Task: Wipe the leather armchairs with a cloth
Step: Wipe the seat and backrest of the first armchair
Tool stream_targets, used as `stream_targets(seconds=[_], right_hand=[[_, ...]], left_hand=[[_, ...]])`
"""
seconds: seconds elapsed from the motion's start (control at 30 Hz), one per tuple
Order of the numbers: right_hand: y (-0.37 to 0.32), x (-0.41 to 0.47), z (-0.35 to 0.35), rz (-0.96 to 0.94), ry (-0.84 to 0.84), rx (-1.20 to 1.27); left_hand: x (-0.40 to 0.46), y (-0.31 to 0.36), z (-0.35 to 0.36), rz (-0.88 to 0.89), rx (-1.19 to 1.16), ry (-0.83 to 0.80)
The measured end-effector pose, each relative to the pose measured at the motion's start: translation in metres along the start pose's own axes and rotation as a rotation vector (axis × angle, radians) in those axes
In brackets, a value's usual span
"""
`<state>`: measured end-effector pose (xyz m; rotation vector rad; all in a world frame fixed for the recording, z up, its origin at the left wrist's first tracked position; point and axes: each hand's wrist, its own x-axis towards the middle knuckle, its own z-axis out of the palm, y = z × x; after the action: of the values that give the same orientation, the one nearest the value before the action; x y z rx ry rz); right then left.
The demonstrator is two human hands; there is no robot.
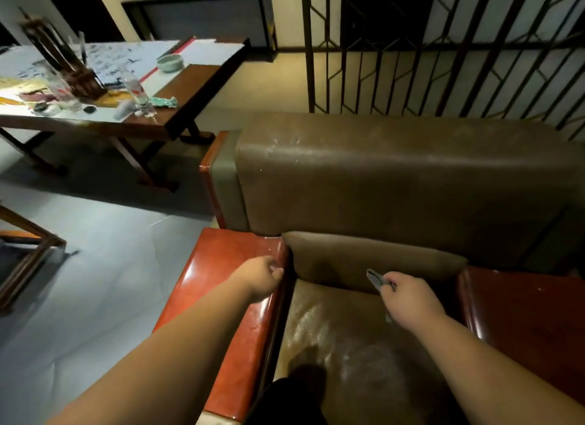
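Observation:
A brown leather armchair (354, 339) with glossy red wooden armrests fills the lower middle of the head view. My right hand (408, 298) grips a small grey cloth (376, 280) just above the seat, close to the back cushion (373, 260). Only a strip of the cloth shows past my fingers. My left hand (262, 277) rests on the left armrest (221, 298) near its far end, fingers curled and holding nothing. Behind this chair stands a second brown leather armchair (395, 178), seen from its back.
A dark wooden table (186, 86) at the upper left carries papers, a brush holder, a plastic bottle (137, 94) and a green bowl (170, 62). A metal lattice screen (443, 51) rises at the upper right. Grey floor (95, 266) lies left of the chair. A wooden frame (28, 257) stands at the left edge.

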<state>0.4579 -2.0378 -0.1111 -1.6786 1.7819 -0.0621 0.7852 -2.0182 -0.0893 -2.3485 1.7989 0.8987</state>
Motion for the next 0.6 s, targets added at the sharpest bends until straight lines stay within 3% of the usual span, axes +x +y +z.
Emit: stream_targets(seconds=[0.3, 0.6], right_hand=[[-0.082, 0.036, -0.048, -0.108, 0.078, -0.064], [-0.234, 0.127, -0.079, -0.262, 0.153, -0.129]], left_hand=[[0.076, 0.000, -0.102, 0.105, -0.011, 0.166], [0.170, -0.043, -0.209, 0.143, 0.082, 0.305]])
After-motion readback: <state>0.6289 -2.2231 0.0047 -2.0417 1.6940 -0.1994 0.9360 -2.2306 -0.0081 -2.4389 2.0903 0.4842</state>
